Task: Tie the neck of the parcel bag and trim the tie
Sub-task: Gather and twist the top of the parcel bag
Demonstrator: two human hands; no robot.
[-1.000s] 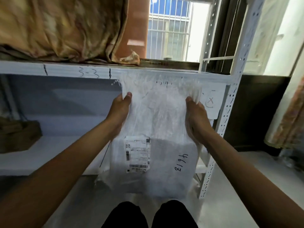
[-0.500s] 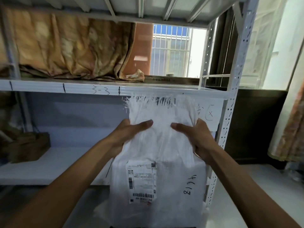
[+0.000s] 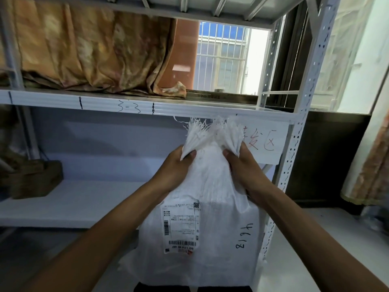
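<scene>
A white woven parcel bag (image 3: 212,234) stands upright in front of me, with a shipping label (image 3: 181,227) on its left face and "4618" handwritten on its right. Its frayed top (image 3: 212,133) is bunched into a neck between my hands. My left hand (image 3: 174,169) grips the gathered fabric on the left side, thumb over the folds. On the right side my right hand (image 3: 242,167) grips the other half of the neck. No tie or cutting tool is in view.
A white metal shelf rack (image 3: 134,106) marked "3-3" stands right behind the bag, its perforated post (image 3: 294,144) to the right. A paper sign (image 3: 267,142) hangs there. Brown cloth (image 3: 88,53) lies on the upper shelf, a woven bundle (image 3: 33,178) on the lower left.
My hands went from holding the bag's top spread wide to pulling together at the centre. The flat top is now gathered into a bunched neck. The view has tilted up.
</scene>
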